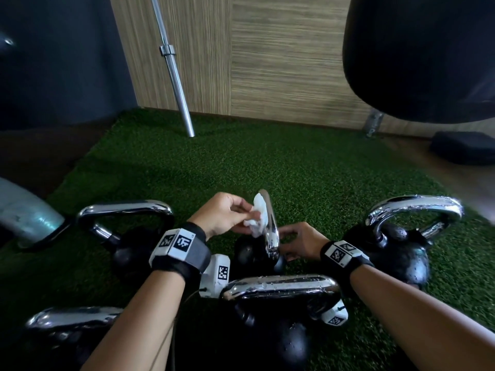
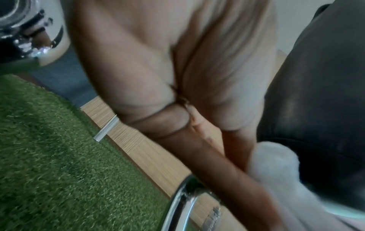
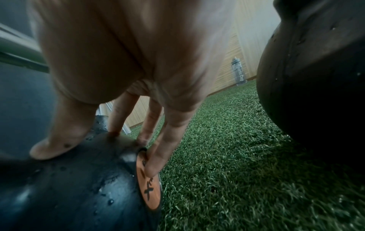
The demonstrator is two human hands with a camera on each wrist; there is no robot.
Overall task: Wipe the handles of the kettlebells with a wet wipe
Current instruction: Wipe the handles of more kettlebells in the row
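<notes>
Several black kettlebells with chrome handles stand on green turf (image 1: 187, 162). My left hand (image 1: 242, 212) pinches a crumpled white wet wipe (image 1: 257, 219) against the upright chrome handle (image 1: 271, 234) of the small middle kettlebell (image 1: 247, 254). In the left wrist view the wipe (image 2: 276, 168) sits at my fingertips, above that handle (image 2: 183, 203). My right hand (image 1: 289, 243) rests on the same kettlebell's wet black body (image 3: 69, 187), with straight fingers (image 3: 158, 156) touching its top and its orange side disc (image 3: 150, 187).
Other kettlebells surround my hands: left (image 1: 126, 210), right (image 1: 412, 207), front (image 1: 281, 286) and lower left (image 1: 72, 317). A steel barbell (image 1: 174, 68) leans on the wooden wall. A black punching bag (image 1: 423, 54) hangs upper right, with a dark pad (image 1: 463, 151) beneath. A bottle (image 3: 240, 71) stands by the wall.
</notes>
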